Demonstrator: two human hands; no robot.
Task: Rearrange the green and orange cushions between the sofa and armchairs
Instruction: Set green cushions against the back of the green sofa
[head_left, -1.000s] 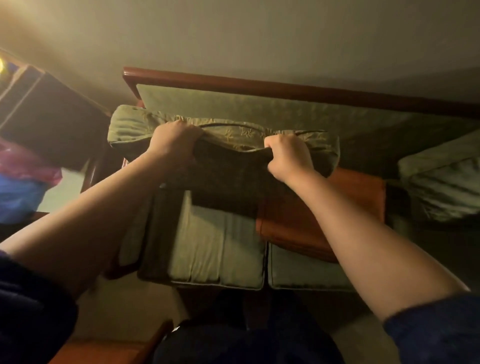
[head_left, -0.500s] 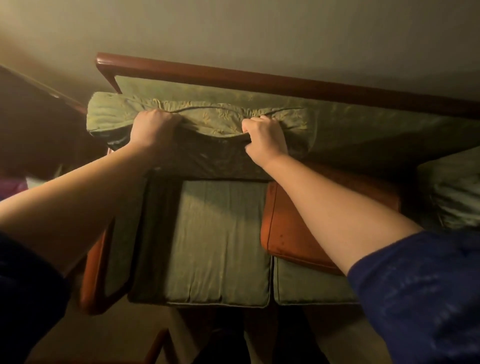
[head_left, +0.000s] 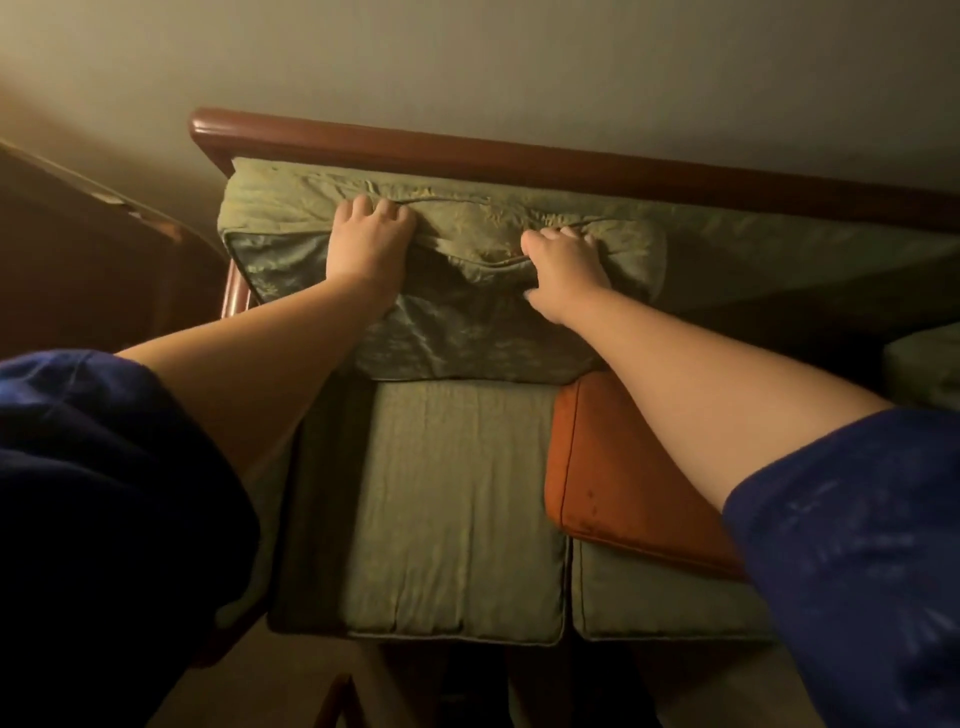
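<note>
A green patterned cushion (head_left: 457, 317) stands against the back of the sofa (head_left: 519, 156) at its left end, its lower edge resting on the green seat pad (head_left: 452, 509). My left hand (head_left: 369, 244) lies over the cushion's top edge with fingers curled into the fabric. My right hand (head_left: 563, 265) grips the same top edge further right. An orange cushion (head_left: 618, 483) lies flat on the seat to the right, partly under my right forearm. Another green cushion (head_left: 924, 369) shows at the right edge.
The sofa's wooden top rail runs along a pale wall. A dark wooden piece of furniture (head_left: 88, 244) stands to the left of the sofa. A second green seat pad (head_left: 665, 597) lies under the orange cushion. Floor shows below the seat's front edge.
Both hands have carried the green cushion from above the seat back against the sofa's backrest, where it now rests on the seat pad. The view has moved closer.
</note>
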